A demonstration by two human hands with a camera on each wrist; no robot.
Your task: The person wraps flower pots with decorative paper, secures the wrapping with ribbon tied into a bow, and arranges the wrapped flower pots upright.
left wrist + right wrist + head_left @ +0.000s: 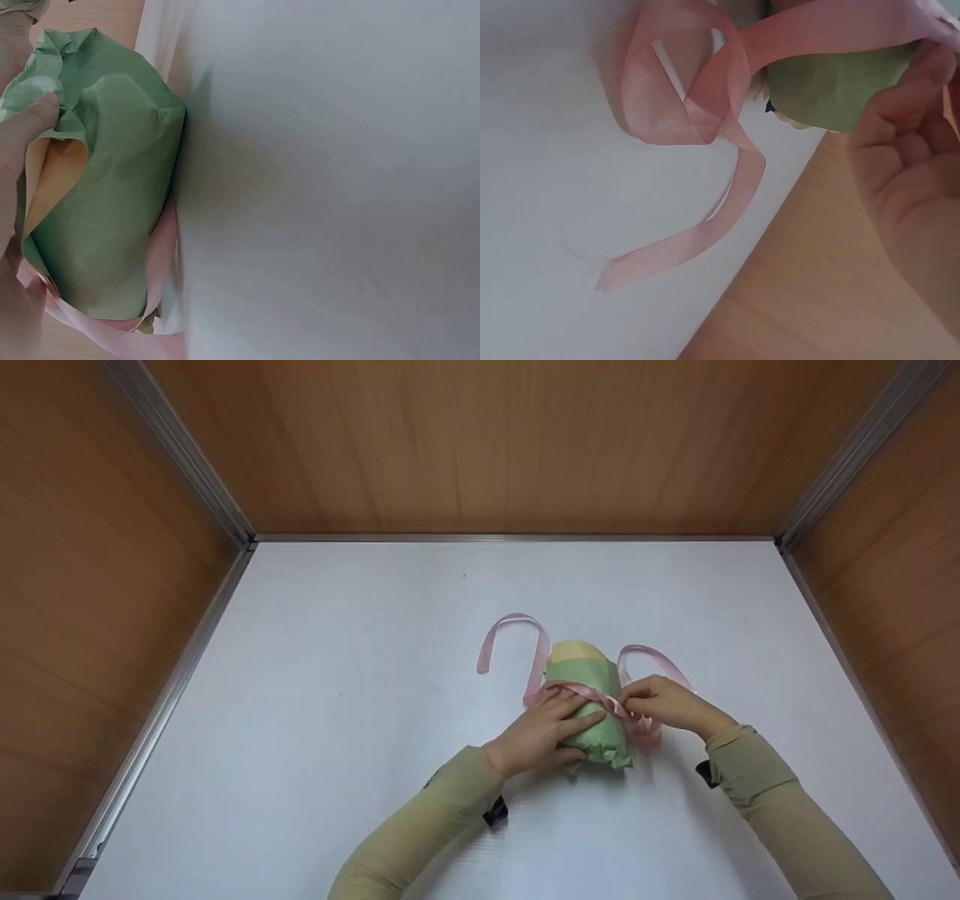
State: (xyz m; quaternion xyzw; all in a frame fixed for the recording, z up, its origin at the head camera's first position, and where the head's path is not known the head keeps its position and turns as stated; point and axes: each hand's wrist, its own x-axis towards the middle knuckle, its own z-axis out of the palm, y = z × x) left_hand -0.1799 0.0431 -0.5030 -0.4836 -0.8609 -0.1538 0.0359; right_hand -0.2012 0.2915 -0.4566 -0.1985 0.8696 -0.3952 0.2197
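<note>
A bundle wrapped in green paper point(581, 670) lies on the table right of centre, with a pale yellow end point(576, 649) facing away. In the left wrist view the green wrapping point(124, 172) is creased, and one flap opens on a yellow-orange inside. A pink ribbon point(576, 688) crosses over the bundle and looks twisted on top. My left hand point(534, 733) rests on the bundle with extended fingers, touching the ribbon. At the bundle's right side my right hand point(670, 705) pinches the ribbon; its fingertips are partly hidden in the right wrist view.
One ribbon tail point(489, 649) curls on the white table point(360, 660) left of the bundle. Looped ribbon and a loose end point(667, 259) lie to the right. Wood-grain panels point(480, 450) with metal edging enclose the back and sides.
</note>
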